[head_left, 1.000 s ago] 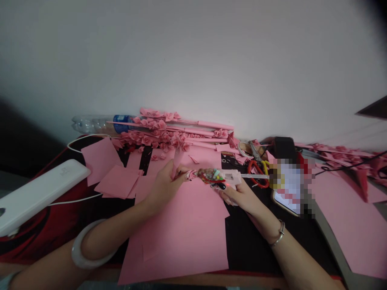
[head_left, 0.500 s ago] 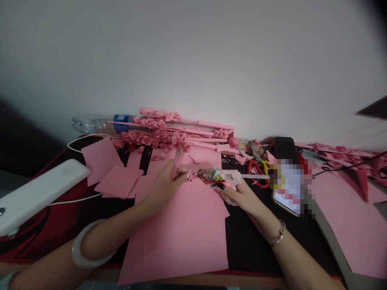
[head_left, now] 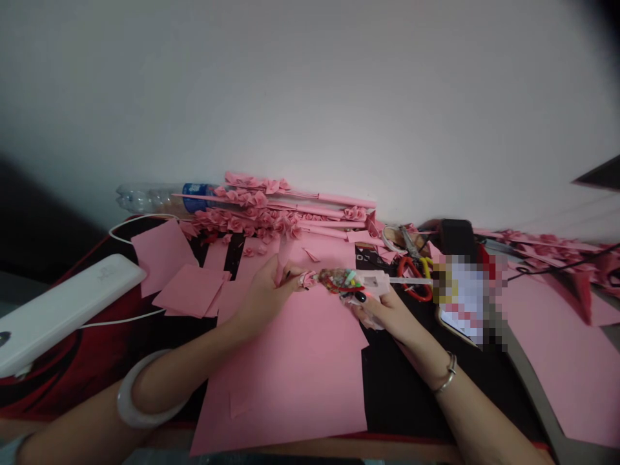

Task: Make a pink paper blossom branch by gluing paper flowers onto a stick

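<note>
My left hand (head_left: 261, 297) is closed around a pink rolled-paper stem (head_left: 283, 261) that points up and away, its far end near the paper blossoms behind. A small pink paper rose (head_left: 308, 279) shows at the fingertips of the same hand. My right hand (head_left: 380, 310) grips a white hot glue gun (head_left: 375, 281) with colourful decoration over its front part. A glue stick (head_left: 411, 281) juts from the gun's rear. The gun's tip is close to the small rose; whether they touch, I cannot tell. Under both hands lies a large pink sheet (head_left: 300, 374).
Paper-flower stems (head_left: 334, 212) and a plastic bottle (head_left: 150, 199) lie along the wall. Pink squares (head_left: 188, 290) and a white power bank (head_left: 72, 310) with a cable are at left. Scissors (head_left: 414, 284), a phone (head_left: 462, 310) and more pink sheets (head_left: 557, 342) are at right.
The glue gun has shifted very slightly to the right and tilted a little. My left hand keeps its hold and has barely moved.
</note>
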A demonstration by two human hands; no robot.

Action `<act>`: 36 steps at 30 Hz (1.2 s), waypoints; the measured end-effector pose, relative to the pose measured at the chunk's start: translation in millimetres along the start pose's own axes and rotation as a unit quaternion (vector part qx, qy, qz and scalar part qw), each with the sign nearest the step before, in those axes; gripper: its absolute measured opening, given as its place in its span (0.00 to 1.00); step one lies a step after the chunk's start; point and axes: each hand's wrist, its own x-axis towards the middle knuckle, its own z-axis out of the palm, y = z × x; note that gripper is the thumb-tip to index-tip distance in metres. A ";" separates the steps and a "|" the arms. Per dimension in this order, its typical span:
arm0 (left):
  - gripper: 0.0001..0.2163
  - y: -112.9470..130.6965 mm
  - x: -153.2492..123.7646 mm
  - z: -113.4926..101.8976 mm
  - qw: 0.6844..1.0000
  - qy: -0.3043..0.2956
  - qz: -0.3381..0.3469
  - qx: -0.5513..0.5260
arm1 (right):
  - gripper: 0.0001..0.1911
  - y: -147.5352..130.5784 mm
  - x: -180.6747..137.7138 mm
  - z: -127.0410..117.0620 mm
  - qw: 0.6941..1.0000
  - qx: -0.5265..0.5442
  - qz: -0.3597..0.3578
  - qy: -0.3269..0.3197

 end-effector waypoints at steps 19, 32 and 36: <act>0.16 -0.9 -0.3 0.4 0.999 0.016 0.009 -0.030 | 0.18 2.4 -1.4 -3.3 0.996 -0.077 -0.038 -0.020; 0.18 -5.7 -1.9 -2.3 0.998 0.035 0.031 0.049 | 0.16 3.8 -2.0 -4.2 0.995 -0.088 -0.040 -0.022; 0.19 -9.7 -1.8 -2.0 0.998 0.033 0.017 0.041 | 0.16 6.9 -1.6 -4.3 0.996 -0.078 -0.044 -0.022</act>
